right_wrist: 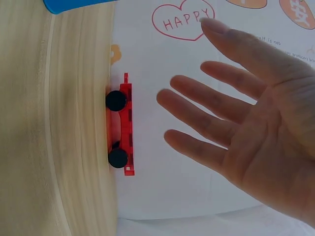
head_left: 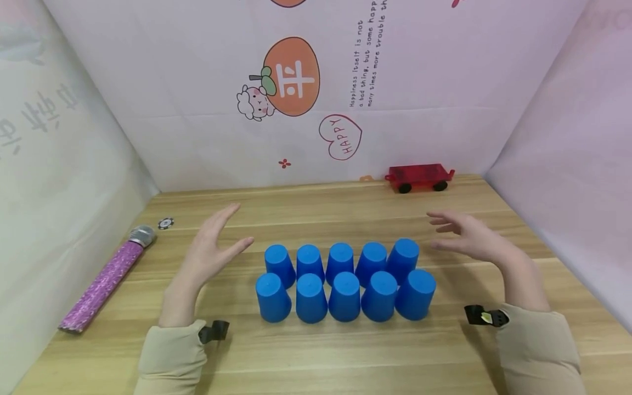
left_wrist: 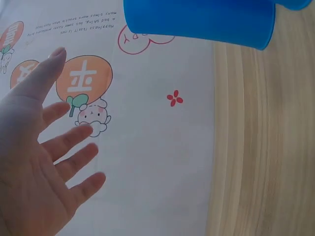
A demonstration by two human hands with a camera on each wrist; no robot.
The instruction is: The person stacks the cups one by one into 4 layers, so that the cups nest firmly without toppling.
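Two rows of upside-down blue cups [head_left: 345, 296] stand close together on the wooden table, several in each row. My left hand [head_left: 209, 247] hovers to the left of the cups, fingers extended and thumb apart, holding nothing. On the other side, my right hand [head_left: 466, 236] is raised beyond the right end of the rows, also touching nothing. In the left wrist view the left hand [left_wrist: 44, 157] shows spread fingers, with part of a blue cup [left_wrist: 202, 17] at the top. The right hand [right_wrist: 246, 108] shows an empty palm in the right wrist view.
A red toy wagon [head_left: 418, 176] with black wheels stands at the back right by the wall. Along the left edge lies a pink glittery microphone [head_left: 106, 282], with a poker chip [head_left: 165, 223] near its head. White printed sheets [head_left: 207, 82] enclose the table [head_left: 306, 362].
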